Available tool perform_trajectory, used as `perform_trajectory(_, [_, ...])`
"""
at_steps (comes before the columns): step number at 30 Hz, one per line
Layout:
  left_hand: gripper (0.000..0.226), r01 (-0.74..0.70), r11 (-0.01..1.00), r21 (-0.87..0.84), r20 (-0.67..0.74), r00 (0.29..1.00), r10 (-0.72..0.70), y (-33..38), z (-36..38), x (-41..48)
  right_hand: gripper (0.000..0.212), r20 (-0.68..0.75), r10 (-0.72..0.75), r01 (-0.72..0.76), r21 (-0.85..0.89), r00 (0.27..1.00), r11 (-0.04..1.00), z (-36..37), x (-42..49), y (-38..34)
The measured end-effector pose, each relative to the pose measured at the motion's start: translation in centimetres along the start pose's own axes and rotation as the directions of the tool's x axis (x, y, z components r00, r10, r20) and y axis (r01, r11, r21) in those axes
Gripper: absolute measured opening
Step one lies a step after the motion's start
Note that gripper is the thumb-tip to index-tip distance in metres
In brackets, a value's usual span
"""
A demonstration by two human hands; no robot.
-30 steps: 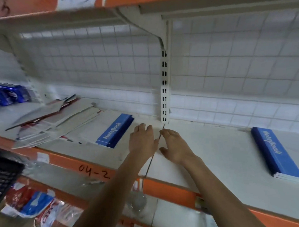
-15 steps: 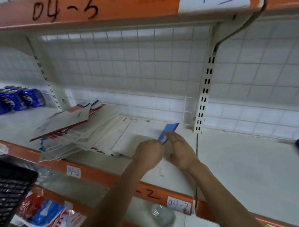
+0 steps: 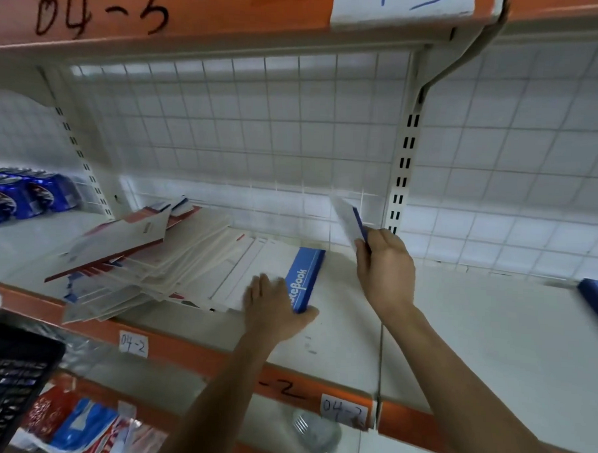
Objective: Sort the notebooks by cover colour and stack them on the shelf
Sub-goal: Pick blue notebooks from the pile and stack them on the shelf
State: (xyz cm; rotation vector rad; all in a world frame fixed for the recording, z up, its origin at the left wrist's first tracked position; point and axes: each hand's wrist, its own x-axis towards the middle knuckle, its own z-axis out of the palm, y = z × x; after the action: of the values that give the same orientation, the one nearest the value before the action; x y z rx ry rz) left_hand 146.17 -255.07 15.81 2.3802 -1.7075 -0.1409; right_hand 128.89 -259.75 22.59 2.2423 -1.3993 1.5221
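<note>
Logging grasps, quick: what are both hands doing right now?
Left hand: open, flat on the blue-spined notebook.
Right hand: holding a raised notebook.

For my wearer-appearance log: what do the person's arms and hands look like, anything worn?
Both arms are bare to the frame's lower edge, no sleeve in view. The left hand and right hand wear no gloves; no watch, bracelet or ring shows, though blur could hide something small.
</note>
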Motion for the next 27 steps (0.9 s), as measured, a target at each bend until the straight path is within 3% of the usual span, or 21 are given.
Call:
perform_trajectory(5, [0.029, -0.267, 0.956, 0.125, -0.121, 0.952, 0.282, 1.6, -2.1, -0.7, 0.029, 0.101, -0.095, 0.081, 0.135, 0.990, 0.987, 0.2, -0.9, 0.7])
perform_trajectory(7, [0.017, -0.411, 0.888, 0.207, -0.305, 0.835, 0.458, 2.1, -3.2, -0.7, 0.033, 0.217, -0.139, 0.099, 0.183, 0.966, 0.978, 0.1, -1.3, 1.0])
perform_trajectory(10, [0.021, -0.681, 0.695, 0.230, -0.553, 0.497, 0.669, 1.9, -4.0, 0.5, 0.052, 0.529, -0.209, 0.082, 0.253, 0.822, 0.964, -0.3, -1.7, 0.9])
perform_trajectory(12, [0.021, -0.730, 0.650, 0.212, -0.632, 0.405, 0.661, 1.8, -4.7, 0.7, 0.064, 0.666, -0.169, 0.039, 0.206, 0.726, 0.978, -0.5, -1.8, 0.6])
perform_trajectory(13, [0.021, -0.716, 0.671, 0.192, -0.691, 0.386, 0.611, 2.0, -4.9, 0.4, 0.063, 0.665, -0.132, 0.042, 0.150, 0.735, 0.988, -0.5, -1.8, 0.5])
perform_trajectory(14, [0.024, -0.685, 0.717, 0.127, -0.765, 0.392, 0.510, 2.1, -4.9, 0.2, 0.057, 0.620, -0.101, 0.055, 0.092, 0.778, 0.994, -0.6, -1.6, 0.4])
perform_trajectory(15, [0.032, -0.639, 0.769, -0.012, -0.818, 0.448, 0.360, 2.2, -4.5, 0.0, 0.048, 0.553, -0.076, 0.069, 0.033, 0.830, 0.997, -0.7, -1.3, 0.3])
perform_trajectory(16, [0.049, -0.574, 0.792, -0.206, -0.813, 0.552, 0.188, 2.4, -4.3, -0.3, 0.040, 0.486, -0.053, 0.072, -0.021, 0.873, 0.997, -0.8, -1.2, 0.3])
perform_trajectory(18, [0.093, -0.277, 0.821, -0.499, -0.552, 0.832, -0.055, 2.1, -3.4, -0.1, 0.036, 0.382, -0.005, 0.033, -0.068, 0.924, 0.997, -0.7, -1.0, 0.4])
perform_trajectory(19, [0.108, -0.070, 0.893, -0.444, -0.350, 0.931, -0.101, 1.8, -2.8, 0.1, 0.037, 0.346, 0.031, -0.008, -0.068, 0.938, 0.998, -0.7, -1.0, 0.5])
perform_trajectory(20, [0.114, 0.081, 0.957, -0.279, -0.166, 0.977, -0.131, 1.3, -2.0, 0.1, 0.040, 0.321, 0.070, -0.056, -0.052, 0.944, 0.997, -0.7, -0.9, 0.6])
perform_trajectory(21, [0.110, 0.148, 0.982, -0.114, -0.034, 0.988, -0.153, 1.0, -1.3, 0.0, 0.043, 0.312, 0.096, -0.093, -0.024, 0.945, 0.995, -0.7, -0.8, 0.7])
perform_trajectory(23, [0.092, 0.094, 0.993, 0.077, 0.051, 0.994, -0.098, 0.7, -0.2, -0.3, 0.052, 0.326, 0.091, -0.105, 0.026, 0.941, 0.994, -0.5, -0.6, 0.8])
perform_trajectory(27, [0.048, -0.155, 0.968, 0.196, -0.048, 0.985, 0.167, 2.3, -0.8, -0.4, 0.059, 0.364, 0.081, -0.109, 0.056, 0.928, 0.993, -0.2, -1.0, 0.5])
